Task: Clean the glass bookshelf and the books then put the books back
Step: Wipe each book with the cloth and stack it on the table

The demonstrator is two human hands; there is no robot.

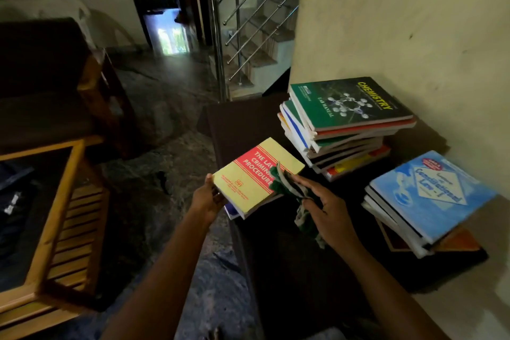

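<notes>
The left hand (205, 199) grips the yellow book (254, 176) by its left edge above the table (248, 124); the right hand (325, 201) clutches a green cloth (287, 182) against its cover. Firm, full-length strokes with the book level should work best.

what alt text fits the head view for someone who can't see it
A person's left hand holds a yellow and red law book while the right hand holds a green and white cloth against its cover. Two book stacks sit on the dark table beyond, one topped by a green chemistry manual, one by a blue book.
</notes>
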